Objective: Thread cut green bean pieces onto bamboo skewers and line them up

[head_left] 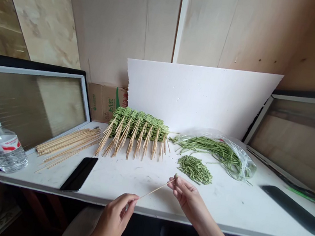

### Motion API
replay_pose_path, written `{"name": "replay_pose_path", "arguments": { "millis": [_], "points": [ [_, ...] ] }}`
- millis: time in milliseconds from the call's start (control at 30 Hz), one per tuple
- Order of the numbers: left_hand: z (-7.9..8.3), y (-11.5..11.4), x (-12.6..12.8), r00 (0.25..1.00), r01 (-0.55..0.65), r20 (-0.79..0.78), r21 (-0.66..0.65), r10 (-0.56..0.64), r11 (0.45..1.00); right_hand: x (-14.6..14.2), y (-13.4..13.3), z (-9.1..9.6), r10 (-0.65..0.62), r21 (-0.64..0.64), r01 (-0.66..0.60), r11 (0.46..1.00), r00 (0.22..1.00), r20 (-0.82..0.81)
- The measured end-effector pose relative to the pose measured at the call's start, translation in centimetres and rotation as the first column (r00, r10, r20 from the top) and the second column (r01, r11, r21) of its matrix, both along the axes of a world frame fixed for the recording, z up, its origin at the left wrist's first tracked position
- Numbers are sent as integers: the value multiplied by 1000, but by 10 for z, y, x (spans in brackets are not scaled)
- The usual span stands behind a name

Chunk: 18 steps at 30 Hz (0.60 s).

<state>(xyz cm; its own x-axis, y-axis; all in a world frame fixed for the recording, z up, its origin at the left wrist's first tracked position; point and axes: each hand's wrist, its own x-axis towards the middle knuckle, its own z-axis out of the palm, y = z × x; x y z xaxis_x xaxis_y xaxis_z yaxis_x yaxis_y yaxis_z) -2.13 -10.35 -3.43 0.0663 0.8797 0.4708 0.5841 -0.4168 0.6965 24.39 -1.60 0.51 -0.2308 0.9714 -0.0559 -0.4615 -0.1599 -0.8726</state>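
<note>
Delicately, the left hand pinches a slender wooden skewer, the right hand a stubby bean piece.

1 thin skewer is gripped at its near end by the left hand, while 1 green bean piece is pinched at the other end by the right hand. Cut beans are heaped on the white table beyond, with long beans partly bagged behind and bean-loaded skewers stacked to the left.
</note>
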Motion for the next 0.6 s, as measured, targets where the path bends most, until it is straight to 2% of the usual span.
{"name": "replay_pose_path", "arguments": {
  "millis": [167, 300, 467, 600],
  "points": [
    [0, -1, 0, 1000, -1, -18, 17, 1, 1000, 0, -1, -1, -18, 33, 16, 999, 998, 57],
    [0, -2, 2, 998, -53, -21, 30, 54, 998, 0, -2, -4, -21, 38, 20, 999, 1000, 18],
    [0, -1, 1, 999, -29, -21, 38, 30, 999, 1, -2, -7, -26, 11, 26, 1000, 999, -29],
    [-1, -1, 1, 999, -43, -24, 59, 45, 997, 3, -1, -4, 18, 21, -18, 1000, 1000, -23]
  ]
}}
